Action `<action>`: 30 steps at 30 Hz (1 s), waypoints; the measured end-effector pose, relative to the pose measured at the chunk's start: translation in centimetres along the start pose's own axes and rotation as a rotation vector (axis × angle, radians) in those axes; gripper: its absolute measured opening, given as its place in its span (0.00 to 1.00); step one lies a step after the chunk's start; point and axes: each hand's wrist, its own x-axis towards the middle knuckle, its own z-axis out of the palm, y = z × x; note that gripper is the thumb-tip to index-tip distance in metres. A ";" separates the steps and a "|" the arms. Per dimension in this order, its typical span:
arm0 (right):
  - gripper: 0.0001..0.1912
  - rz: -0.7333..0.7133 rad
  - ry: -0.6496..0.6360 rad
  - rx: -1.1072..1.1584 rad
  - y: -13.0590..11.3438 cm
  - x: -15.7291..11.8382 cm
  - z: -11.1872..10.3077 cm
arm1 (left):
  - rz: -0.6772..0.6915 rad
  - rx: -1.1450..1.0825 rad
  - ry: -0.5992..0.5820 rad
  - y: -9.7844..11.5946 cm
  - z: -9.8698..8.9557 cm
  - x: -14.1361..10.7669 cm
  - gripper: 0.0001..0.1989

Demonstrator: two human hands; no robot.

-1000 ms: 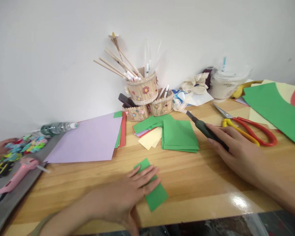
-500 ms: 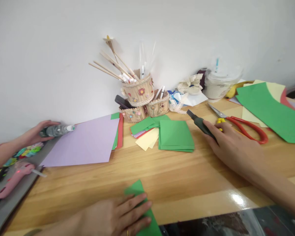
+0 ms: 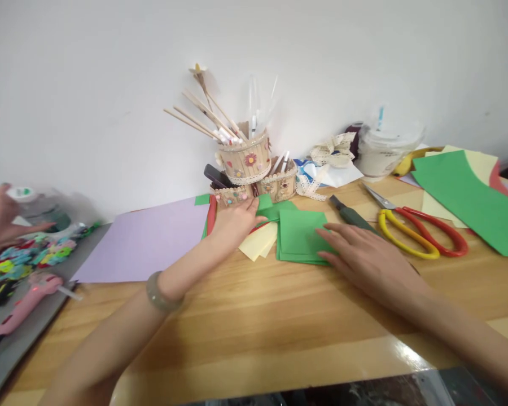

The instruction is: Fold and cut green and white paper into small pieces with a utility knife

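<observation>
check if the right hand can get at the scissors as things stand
Probably yes: the right hand looks close to the scissors and nothing lies over them; only the dark-handled cutter, partly hidden by the hand, lies between.

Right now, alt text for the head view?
A person's left hand is over a pile of small coloured papers; the right hand is at a stack of green squares, partly hiding a dark-handled tool. Decorated pots stand behind. At far left, another person's hand is at a bottle.
</observation>
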 end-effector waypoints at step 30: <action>0.16 -0.065 0.224 0.202 -0.3 -3.4 -1.7 | 0.307 -0.333 0.321 -0.7 1.8 -3.8 0.33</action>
